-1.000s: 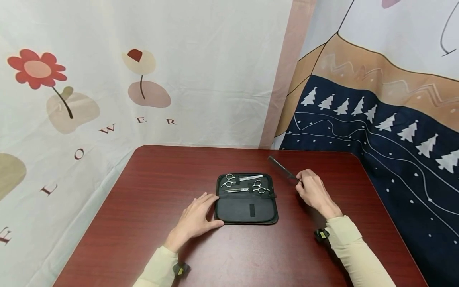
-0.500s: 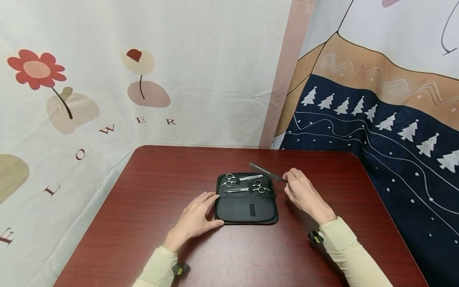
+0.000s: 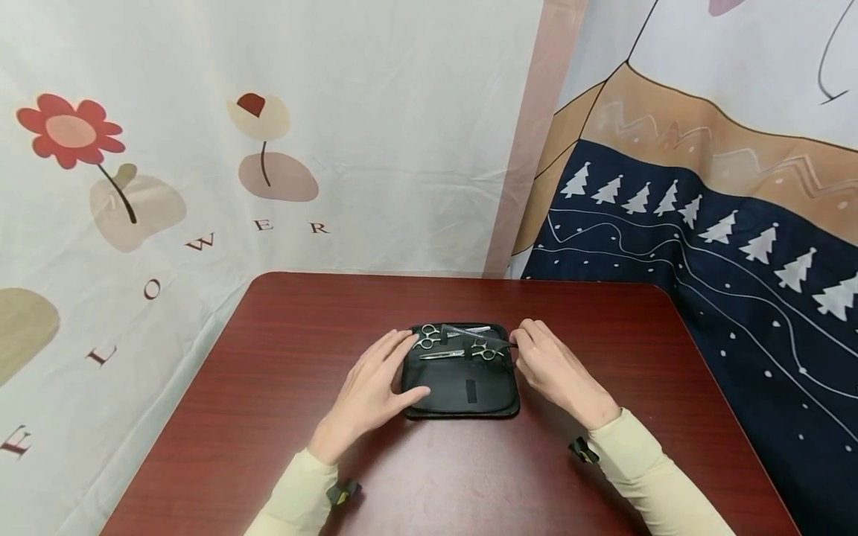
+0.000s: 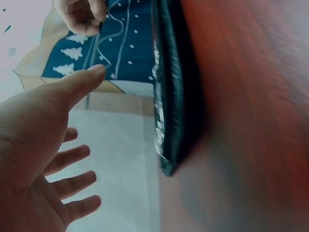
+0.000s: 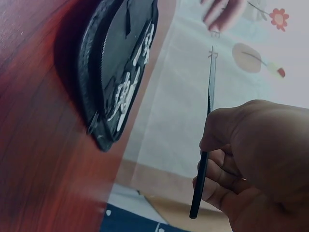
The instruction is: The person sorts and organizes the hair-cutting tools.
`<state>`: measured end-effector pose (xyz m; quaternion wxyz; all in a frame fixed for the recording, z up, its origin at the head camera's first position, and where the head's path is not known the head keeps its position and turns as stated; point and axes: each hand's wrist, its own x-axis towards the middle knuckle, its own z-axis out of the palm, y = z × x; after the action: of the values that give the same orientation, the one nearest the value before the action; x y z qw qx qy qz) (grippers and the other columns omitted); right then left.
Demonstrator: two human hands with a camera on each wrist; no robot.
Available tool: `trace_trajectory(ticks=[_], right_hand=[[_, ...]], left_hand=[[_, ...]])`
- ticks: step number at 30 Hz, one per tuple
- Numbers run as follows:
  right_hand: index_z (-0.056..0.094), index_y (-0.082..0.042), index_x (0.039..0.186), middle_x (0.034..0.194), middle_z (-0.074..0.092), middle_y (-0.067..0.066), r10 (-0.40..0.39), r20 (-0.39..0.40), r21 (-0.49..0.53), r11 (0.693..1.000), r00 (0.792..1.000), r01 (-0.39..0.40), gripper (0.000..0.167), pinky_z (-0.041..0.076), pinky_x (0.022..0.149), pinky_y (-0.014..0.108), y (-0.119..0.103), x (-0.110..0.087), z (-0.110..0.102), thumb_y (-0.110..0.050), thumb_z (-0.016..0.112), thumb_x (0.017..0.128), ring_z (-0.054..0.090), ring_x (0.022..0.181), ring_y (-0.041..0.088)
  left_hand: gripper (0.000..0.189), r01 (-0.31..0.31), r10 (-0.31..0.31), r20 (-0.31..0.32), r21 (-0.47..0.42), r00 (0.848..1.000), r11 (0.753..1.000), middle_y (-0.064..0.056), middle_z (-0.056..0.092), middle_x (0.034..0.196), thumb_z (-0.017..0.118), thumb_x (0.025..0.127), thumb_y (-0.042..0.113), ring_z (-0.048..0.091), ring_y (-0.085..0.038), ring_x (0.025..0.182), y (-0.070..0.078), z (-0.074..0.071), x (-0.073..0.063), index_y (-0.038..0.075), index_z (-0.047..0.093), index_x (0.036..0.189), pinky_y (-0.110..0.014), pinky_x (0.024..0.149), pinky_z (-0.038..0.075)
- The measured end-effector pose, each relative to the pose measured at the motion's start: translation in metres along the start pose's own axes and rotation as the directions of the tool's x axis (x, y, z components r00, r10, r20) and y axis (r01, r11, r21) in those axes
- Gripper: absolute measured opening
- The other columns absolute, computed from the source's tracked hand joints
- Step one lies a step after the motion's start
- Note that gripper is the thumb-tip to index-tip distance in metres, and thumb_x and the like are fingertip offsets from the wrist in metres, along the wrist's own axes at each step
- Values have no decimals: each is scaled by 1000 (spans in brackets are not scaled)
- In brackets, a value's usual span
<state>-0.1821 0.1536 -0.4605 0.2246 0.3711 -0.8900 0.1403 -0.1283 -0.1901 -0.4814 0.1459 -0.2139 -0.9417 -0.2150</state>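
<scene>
A black zip case [image 3: 436,391] lies unfolded on the table, holding two silver pairs of scissors, the upper scissors [image 3: 427,343] and the lower scissors [image 3: 442,355]. My right hand [image 3: 559,372] pinches a dark comb [image 3: 462,333] at its handle end, and the comb reaches over the scissors from the case's right side. In the right wrist view the comb [image 5: 211,96] is seen edge-on, held above the case [image 5: 91,63] between thumb and fingers. My left hand [image 3: 369,387] hovers at the case's left edge, fingers spread. The left wrist view shows a gap between that hand [image 4: 43,125] and the case [image 4: 176,87].
The reddish-brown table [image 3: 322,313] extends around the case on all sides. Behind it hangs a white flower-print cloth [image 3: 402,149], with a navy tree-print cloth [image 3: 623,246] on the right.
My right hand has carried the comb leftward and down, from the table's right side to over the case. My left hand has lifted off the case edge and shifted slightly right and away from me.
</scene>
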Motion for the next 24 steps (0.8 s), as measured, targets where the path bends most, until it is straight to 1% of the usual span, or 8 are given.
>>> trace_trajectory(ticks=[3, 5, 8, 13, 16, 19, 24], right_hand=[[70, 1, 102, 95, 62, 9, -41, -19, -27, 999, 999, 41, 13, 55, 77, 35, -4, 2, 1, 10, 68, 92, 57, 88, 25], [69, 1, 100, 93, 60, 9, -65, -26, -46, 997, 998, 64, 14, 54, 76, 34, -7, 3, 1, 10, 68, 90, 56, 87, 25], [68, 1, 99, 93, 60, 10, -101, -29, -69, 993, 994, 99, 17, 53, 74, 34, -10, 4, 1, 12, 68, 85, 54, 86, 25], [69, 0, 98, 94, 59, 9, -119, 7, -98, 988, 993, 119, 16, 52, 75, 33, -18, 7, -1, 10, 67, 86, 54, 87, 25], [70, 0, 99, 94, 59, 9, -118, 30, -113, 986, 993, 120, 17, 51, 76, 32, -21, 8, -2, 10, 70, 85, 53, 87, 24], [71, 0, 100, 94, 59, 9, -126, 40, -132, 983, 991, 130, 18, 51, 76, 32, -23, 9, -2, 10, 74, 85, 53, 87, 24], [72, 1, 101, 94, 60, 9, -145, 46, -161, 975, 988, 151, 20, 53, 77, 32, -24, 9, -1, 10, 78, 83, 54, 88, 24]], left_hand=[[91, -64, 65, -47, 16, 997, 998, -12, 65, 163, 97, 88, 46, 55, -39, 160, 8, -3, 10, 9, 60, 162, -60, 131, 48], [89, -105, 107, -61, 30, 992, 994, -12, 67, 161, 97, 88, 46, 57, -38, 159, 14, -5, 16, 9, 61, 161, -60, 132, 47], [85, -165, 170, -66, 69, 983, 984, -11, 70, 156, 98, 87, 44, 60, -37, 155, 21, -4, 24, 8, 64, 157, -61, 131, 47], [73, -248, 258, -45, 159, 965, 956, -8, 76, 147, 98, 88, 39, 68, -34, 146, 29, -2, 34, 8, 71, 149, -58, 130, 49], [65, -269, 278, -20, 201, 960, 942, -6, 79, 143, 97, 89, 36, 72, -30, 139, 32, 0, 37, 10, 75, 144, -53, 128, 52], [59, -279, 287, -4, 232, 958, 932, -5, 81, 138, 98, 89, 33, 75, -28, 131, 33, 2, 38, 11, 77, 140, -47, 122, 57], [52, -277, 287, -2, 254, 958, 927, -5, 83, 132, 98, 89, 26, 77, -25, 124, 35, 5, 37, 12, 79, 136, -40, 113, 63]])
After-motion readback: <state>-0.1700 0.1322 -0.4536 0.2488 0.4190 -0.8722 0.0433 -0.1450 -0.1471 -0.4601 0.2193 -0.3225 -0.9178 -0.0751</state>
